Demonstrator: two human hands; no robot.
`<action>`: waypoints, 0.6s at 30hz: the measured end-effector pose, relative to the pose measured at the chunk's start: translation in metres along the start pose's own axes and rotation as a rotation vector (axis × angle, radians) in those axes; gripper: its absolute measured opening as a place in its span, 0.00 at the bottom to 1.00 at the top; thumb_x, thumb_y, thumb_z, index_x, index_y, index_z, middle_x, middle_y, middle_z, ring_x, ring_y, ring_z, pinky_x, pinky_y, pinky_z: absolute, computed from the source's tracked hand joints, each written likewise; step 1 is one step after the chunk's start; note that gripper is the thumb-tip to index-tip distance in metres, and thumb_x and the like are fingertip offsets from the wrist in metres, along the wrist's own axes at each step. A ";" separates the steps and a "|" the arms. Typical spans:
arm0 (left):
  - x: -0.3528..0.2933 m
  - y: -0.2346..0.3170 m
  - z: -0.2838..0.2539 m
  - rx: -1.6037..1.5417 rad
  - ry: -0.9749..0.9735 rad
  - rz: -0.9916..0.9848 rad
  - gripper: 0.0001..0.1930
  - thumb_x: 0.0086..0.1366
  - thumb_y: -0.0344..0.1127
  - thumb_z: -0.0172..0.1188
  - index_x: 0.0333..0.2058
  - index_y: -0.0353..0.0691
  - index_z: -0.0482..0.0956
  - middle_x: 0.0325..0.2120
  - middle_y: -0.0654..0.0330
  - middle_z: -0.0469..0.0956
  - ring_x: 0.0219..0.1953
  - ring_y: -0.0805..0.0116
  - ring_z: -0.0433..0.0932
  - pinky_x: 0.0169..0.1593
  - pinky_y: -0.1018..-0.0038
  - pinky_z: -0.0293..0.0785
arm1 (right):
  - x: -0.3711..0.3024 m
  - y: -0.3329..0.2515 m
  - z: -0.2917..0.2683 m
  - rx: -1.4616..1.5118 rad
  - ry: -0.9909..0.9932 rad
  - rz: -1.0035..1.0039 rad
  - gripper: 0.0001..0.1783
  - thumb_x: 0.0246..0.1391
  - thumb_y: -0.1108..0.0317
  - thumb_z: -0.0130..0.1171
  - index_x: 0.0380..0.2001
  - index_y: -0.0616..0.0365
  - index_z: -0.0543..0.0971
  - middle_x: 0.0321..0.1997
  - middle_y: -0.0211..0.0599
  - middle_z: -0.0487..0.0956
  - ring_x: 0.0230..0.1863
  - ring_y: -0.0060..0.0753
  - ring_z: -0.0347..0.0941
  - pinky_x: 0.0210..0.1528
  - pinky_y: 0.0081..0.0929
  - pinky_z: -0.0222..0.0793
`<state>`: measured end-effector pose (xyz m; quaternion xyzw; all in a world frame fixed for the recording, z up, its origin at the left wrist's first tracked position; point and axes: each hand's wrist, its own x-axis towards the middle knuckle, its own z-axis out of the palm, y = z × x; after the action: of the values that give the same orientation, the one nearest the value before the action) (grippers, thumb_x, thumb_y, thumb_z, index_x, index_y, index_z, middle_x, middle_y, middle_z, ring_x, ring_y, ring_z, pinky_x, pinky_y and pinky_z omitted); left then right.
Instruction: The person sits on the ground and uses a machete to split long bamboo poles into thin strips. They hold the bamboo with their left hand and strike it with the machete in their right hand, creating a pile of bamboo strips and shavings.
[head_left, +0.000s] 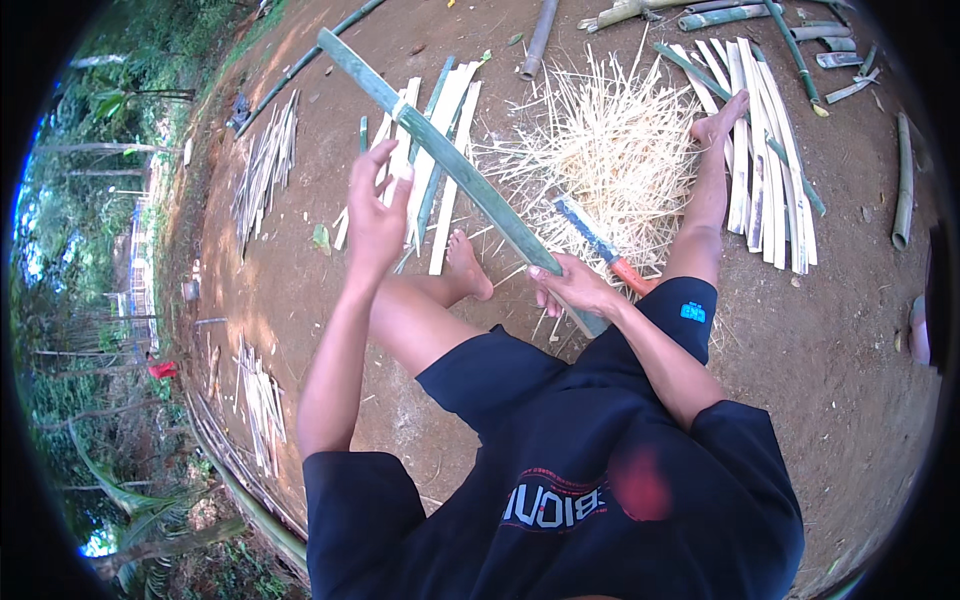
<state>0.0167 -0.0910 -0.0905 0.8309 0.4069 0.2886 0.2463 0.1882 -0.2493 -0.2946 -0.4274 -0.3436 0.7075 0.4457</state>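
A long green split bamboo strip slants across the view, from the far left down to my lap. My right hand grips it near its lower end, thumb on top. My left hand is raised just left of the strip, fingers apart and holding nothing. Beside my right thigh lies a machete with a worn dark blade and an orange handle, partly on the shavings. A large heap of pale bamboo shavings spreads on the ground between my feet.
Bamboo strips lie under my right foot, and more strips lie beyond my left foot. Thin slat bundles rest at the left. Bamboo poles and cut pieces lie at the far right. Trees border the dirt ground.
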 end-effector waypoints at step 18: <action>-0.086 -0.009 0.078 0.264 -0.073 0.529 0.14 0.60 0.23 0.56 0.45 0.37 0.80 0.46 0.53 0.81 0.43 0.58 0.84 0.37 0.72 0.84 | 0.028 -0.026 -0.008 0.631 -0.095 0.045 0.26 0.66 0.45 0.45 0.50 0.59 0.70 0.35 0.41 0.80 0.27 0.27 0.77 0.27 0.24 0.76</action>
<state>0.0220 -0.1700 -0.1754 0.9428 0.2012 0.2573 0.0667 0.1979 -0.2133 -0.2832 -0.2420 -0.1180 0.8080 0.5241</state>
